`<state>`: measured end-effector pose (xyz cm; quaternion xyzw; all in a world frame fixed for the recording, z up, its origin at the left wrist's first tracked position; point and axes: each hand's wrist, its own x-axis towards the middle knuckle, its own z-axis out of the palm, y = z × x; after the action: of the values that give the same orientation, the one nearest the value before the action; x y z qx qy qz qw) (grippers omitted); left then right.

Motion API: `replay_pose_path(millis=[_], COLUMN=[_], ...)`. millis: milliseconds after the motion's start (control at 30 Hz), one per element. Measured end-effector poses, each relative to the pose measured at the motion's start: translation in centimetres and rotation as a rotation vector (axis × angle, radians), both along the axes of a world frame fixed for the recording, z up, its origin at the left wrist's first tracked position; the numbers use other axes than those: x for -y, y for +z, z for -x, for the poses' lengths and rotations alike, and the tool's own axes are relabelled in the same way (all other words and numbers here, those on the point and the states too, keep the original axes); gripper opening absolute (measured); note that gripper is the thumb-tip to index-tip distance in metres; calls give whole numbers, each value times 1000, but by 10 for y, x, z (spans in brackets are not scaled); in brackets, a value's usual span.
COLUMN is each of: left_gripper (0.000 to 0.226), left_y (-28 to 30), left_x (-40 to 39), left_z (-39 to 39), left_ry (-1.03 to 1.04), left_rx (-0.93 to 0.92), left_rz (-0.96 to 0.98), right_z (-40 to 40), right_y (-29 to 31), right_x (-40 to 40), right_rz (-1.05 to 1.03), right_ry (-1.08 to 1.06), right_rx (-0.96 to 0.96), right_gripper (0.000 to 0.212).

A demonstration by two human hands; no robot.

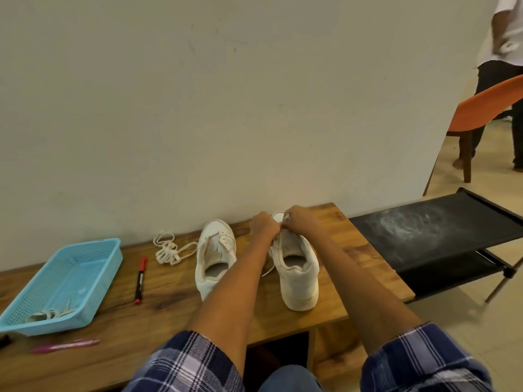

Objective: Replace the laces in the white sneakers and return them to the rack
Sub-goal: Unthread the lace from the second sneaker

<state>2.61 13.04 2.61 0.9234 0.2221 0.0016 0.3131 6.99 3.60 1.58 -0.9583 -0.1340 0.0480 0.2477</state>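
Note:
Two white sneakers stand on the wooden table (325,312), heels toward me. The left sneaker (215,261) has no lace. Over the front of the right sneaker (297,267) both my hands meet: my left hand (264,226) and my right hand (298,220) each pinch the white lace at the eyelets. A loose end of that lace (268,271) hangs down the shoe's left side. A bundled white lace (168,250) lies on the table left of the sneakers.
A blue plastic basket (93,267) with an old lace (49,315) in it sits at the left. A red-and-black marker (140,280) and a pink pen (65,346) lie on the table. The black shoe rack (441,236) stands at the right. A person and an orange chair (486,108) are beyond it.

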Motion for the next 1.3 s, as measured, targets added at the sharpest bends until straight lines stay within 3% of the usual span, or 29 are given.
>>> replay_pose_path(millis=[67,167,233,300,333,433,467,500,567,633,667,800,867,933,967,1067,1100,1133,1167,1233,1300], left_gripper=[23,22,21,21,22,24,24,24,24,28,30,23,22,21,21,23,24,25,26,28,28], left_y=[-1,-2,-2,-1,-2,-1,-1,-1,-1,-1,-2,-3,-3,-3,-3,-3,-3,-4,-4,-3,-4], left_x=[-2,-6,-5,-4,-5,-5,-4,-4,-3,-4,-5,-6,-5,-3,-3,-4,-3,-2,-1,-1,0], left_z=[1,1,2,2,1,1,1,1,2,5,5,4,3,2,2,0,0,-1,-1,0,-1], left_ry=[17,26,28,26,26,35,43,49,56,64,63,55,55,58,59,68,72,76,78,75,70], left_rx=[-14,-24,-23,-20,-18,-14,-9,-5,8,14,10,-18,-18,-19,-18,-7,-2,6,13,26,20], left_rz=[13,39,61,70,75,88,83,79,67,68,70,82,88,87,86,91,85,72,59,43,48], right_z=[3,5,-2,-6,-6,-9,-7,-3,3,4,3,-1,-5,-5,-6,-8,-5,0,1,0,-1], right_y=[2,17,28,37,37,16,9,6,5,6,5,18,31,45,47,27,18,13,9,2,3], right_x=[8,21,28,27,23,10,5,0,-6,-3,0,19,24,22,19,6,2,-2,-4,-2,5], right_rz=[-497,-1341,-1599,-1439,-1207,-100,176,305,300,105,-120,-1452,-1760,-1576,-1310,-79,203,334,363,226,-148], right_ry=[-92,-458,-566,-476,-356,96,152,139,82,50,-11,-501,-582,-520,-409,46,100,108,100,92,25], right_rx=[-62,-320,-380,-300,-216,-6,35,68,108,51,-20,-353,-397,-317,-221,12,38,58,70,68,-8], right_gripper=[30,29,29,22,16,26,26,26,26,23,23,27,28,25,21,38,35,32,30,29,27])
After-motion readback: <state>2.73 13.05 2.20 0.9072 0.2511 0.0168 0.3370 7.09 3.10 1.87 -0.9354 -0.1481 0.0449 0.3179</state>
